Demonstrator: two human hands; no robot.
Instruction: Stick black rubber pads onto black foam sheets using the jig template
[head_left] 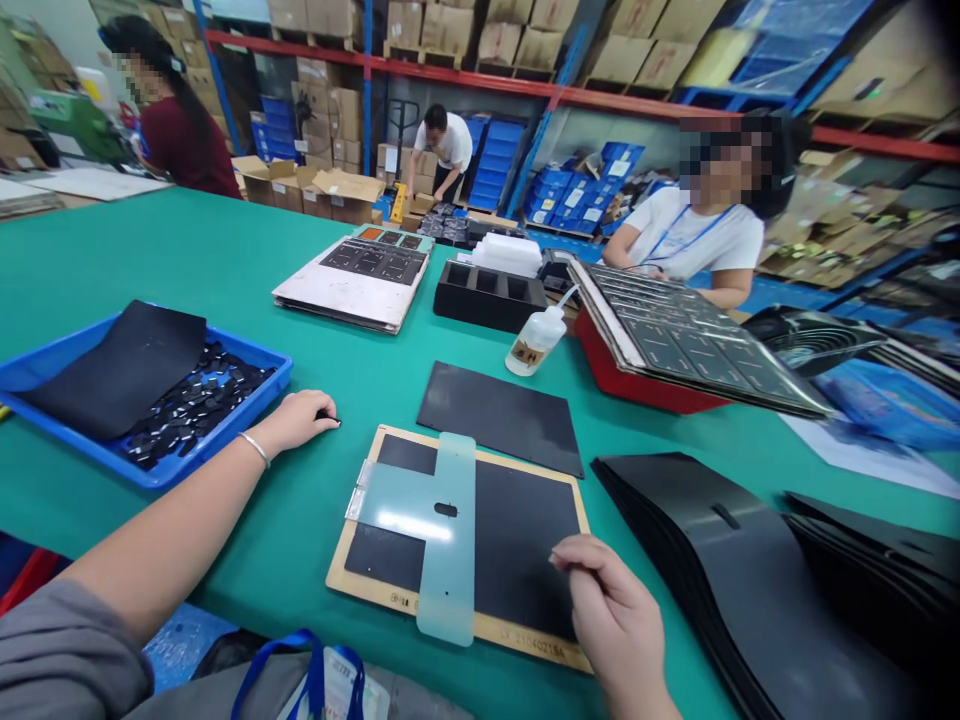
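My left hand [296,422] rests on the green table beside a blue plastic tray [97,437], pinching a small black piece [328,417] at its fingertips. The tray holds a black sheet [112,368] and a heap of small black pieces [196,403]. My right hand [613,610] hangs over the lower right corner of a wood-framed board [457,630], fingers curled together, with nothing visible in them. A black sheet [517,545] lies on that board under a hinged, translucent pale green strip [448,540]. Another black sheet [501,418] lies just beyond the board.
A stack of curved black sheets [720,570] lies to the right. Ahead stand a black compartment holder [487,298], a squeeze bottle [536,340], and panel boards [360,280] [690,340]. A co-worker [694,235] sits beyond the table; others work behind, near shelves of cartons.
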